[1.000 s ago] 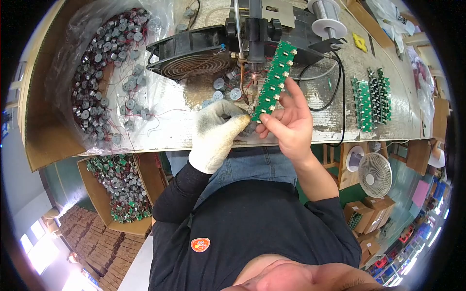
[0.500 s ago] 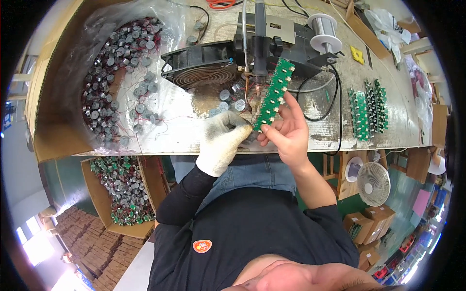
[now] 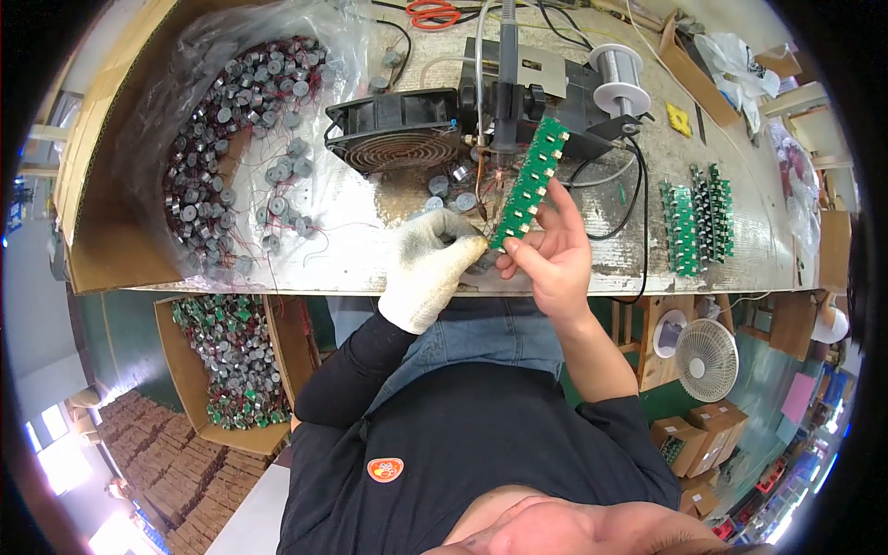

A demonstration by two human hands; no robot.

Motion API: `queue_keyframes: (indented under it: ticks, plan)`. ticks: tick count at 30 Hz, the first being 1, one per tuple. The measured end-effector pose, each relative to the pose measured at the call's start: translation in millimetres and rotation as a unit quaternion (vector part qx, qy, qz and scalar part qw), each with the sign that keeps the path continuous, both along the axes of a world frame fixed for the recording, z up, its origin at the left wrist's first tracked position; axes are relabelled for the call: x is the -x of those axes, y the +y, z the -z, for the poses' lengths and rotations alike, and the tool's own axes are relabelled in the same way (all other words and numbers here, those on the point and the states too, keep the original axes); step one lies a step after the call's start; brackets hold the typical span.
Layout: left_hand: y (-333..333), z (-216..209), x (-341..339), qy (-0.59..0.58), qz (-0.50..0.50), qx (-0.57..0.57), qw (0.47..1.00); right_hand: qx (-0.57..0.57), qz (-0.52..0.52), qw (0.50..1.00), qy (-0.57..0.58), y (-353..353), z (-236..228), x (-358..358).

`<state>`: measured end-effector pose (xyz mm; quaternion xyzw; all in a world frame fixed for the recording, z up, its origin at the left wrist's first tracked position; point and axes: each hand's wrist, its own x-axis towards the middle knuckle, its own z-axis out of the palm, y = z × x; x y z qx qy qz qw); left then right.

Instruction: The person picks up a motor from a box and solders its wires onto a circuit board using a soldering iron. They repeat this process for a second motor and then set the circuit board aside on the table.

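My right hand (image 3: pixel 558 257), bare, holds a long green circuit board strip (image 3: pixel 531 185) near its lower end, thumb on the face and fingers behind. Small pale connectors line the strip's right edge. My left hand (image 3: pixel 427 264), in a white glove, is closed in a pinch at the strip's lower left corner. What lies between its fingertips is too small to tell. A dark grey part shows just under those fingertips, partly hidden. Beyond the strip stands a soldering fixture (image 3: pixel 505 83) with its tip pointing down. Several round grey motors (image 3: pixel 437 186) lie left of the tip.
A black fan (image 3: pixel 393 129) stands left of the fixture, a solder wire spool (image 3: pixel 618 79) right of it. Wired motors (image 3: pixel 208 148) heap on plastic at left. Board strips (image 3: pixel 681 231) lie at right. A carton (image 3: pixel 185 370) of wired parts sits below the bench.
The view has shifted slightly. Both hands and the strip keep almost the same pose, the strip's upper end now a little farther right in the picture.
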<state>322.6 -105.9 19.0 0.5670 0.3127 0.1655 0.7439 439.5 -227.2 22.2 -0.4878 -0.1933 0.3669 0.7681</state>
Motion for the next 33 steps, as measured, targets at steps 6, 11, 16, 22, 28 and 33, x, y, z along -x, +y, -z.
queue_keyframes:
  ticks: [6,11,16,22,28,33]
  plan:
    - [-4.2,-2.0,0.7,0.001,-0.011,0.055,0.998,0.004,0.002,1.000,0.004,-1.9,5.9,2.7]
    - [-3.4,-0.3,0.3,0.011,-0.010,0.039,0.999,0.000,0.000,1.000,0.001,-2.1,6.0,1.9]
    - [0.5,-6.2,-0.4,0.005,0.006,-0.034,0.999,0.005,-0.005,1.000,-0.002,0.3,-2.6,0.8]
    - [-1.7,0.0,1.4,0.009,0.002,-0.012,1.000,0.003,0.003,1.000,-0.014,-0.8,5.7,3.2]
    - [-4.1,1.0,2.0,0.000,0.003,-0.008,1.000,0.000,0.001,1.000,-0.001,-3.2,5.7,3.8]
    - [-3.7,-0.1,2.5,0.004,-0.003,0.054,0.999,0.005,0.003,1.000,0.002,-1.8,6.9,4.6]
